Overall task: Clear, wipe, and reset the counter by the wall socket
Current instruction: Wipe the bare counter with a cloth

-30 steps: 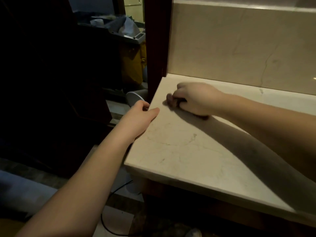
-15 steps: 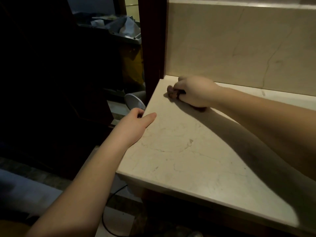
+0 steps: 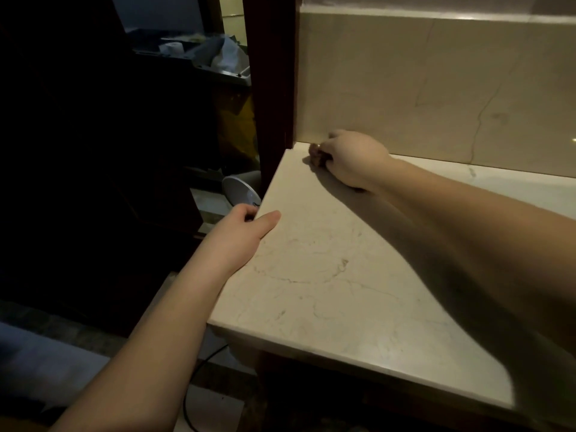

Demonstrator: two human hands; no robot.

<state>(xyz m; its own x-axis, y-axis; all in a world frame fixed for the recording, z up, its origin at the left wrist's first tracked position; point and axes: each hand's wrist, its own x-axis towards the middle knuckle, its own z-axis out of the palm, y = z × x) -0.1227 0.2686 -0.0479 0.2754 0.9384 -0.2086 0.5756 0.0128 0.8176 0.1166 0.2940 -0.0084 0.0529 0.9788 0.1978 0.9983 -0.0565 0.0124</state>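
The cream marble counter fills the right half of the view. In its far left corner, against the marble backsplash, my right hand grips a small brownish cloth and presses it on the surface. Only a wad of the cloth shows past my fingers. My left hand holds the counter's left edge, thumb lying on top and fingers curled over the side. No wall socket is in view.
A dark wooden post rises at the counter's back left corner. Beside the edge, below, lies a round white object. Farther back stands a cart with a toilet roll and crumpled bags. A black cable runs on the floor.
My right hand has slid the cloth away from me, from the counter's left part into the back corner by the backsplash. My left hand has kept its hold on the edge.
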